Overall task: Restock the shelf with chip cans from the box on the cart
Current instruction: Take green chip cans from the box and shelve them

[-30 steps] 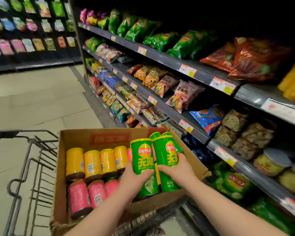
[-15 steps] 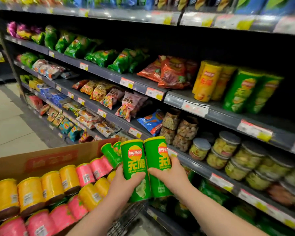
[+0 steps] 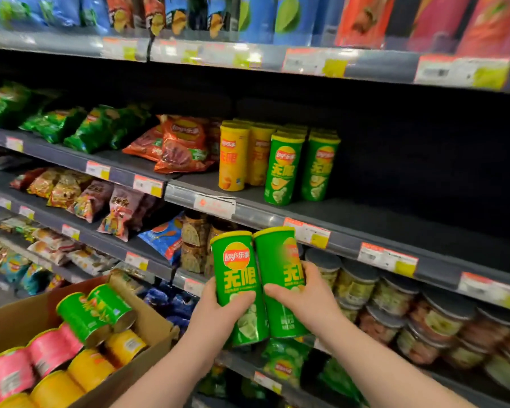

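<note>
Head view: shop aisle, dark shelf point(image 3: 365, 213) with a bare stretch beside upright yellow and green stocked cans point(image 3: 283, 169); bags point(image 3: 183, 145), jars point(image 3: 357, 287) on other tiers. Lower left, box point(image 3: 21, 316) of loose cans point(image 3: 53, 346), pink, yellow, green, lying flat. Two glossy green held cans point(image 3: 237, 266), upright, touching, near the shelf edge: left hand point(image 3: 218, 310) wrapped round one, right hand point(image 3: 309, 301) round the other.

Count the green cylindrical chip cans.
6: one green can in the left hand, one in the right hand, two in the cardboard box, two on the shelf, maybe more behind them.
</note>
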Demonstrator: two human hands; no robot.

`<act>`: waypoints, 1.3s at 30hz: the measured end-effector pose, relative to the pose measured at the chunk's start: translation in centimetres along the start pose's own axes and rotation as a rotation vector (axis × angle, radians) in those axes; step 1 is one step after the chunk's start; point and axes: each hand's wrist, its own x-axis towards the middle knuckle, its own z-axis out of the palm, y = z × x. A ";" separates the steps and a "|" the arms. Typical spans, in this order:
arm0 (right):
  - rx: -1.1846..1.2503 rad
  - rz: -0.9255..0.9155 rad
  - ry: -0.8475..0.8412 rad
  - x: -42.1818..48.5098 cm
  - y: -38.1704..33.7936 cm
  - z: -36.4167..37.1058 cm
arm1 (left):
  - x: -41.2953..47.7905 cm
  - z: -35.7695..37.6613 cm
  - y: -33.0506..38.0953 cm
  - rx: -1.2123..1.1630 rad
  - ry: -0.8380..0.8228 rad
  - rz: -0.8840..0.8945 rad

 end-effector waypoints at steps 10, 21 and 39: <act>-0.019 -0.150 0.083 5.8 -0.6 -10.7 | 3.0 9.5 3.5 -0.057 0.011 0.106; 0.078 -0.279 0.140 11.7 -4.3 -13.3 | 4.7 10.6 5.9 -0.043 0.096 0.197; -0.098 -0.070 0.159 18.8 -5.0 -9.2 | 11.1 7.8 8.2 -0.082 0.024 0.223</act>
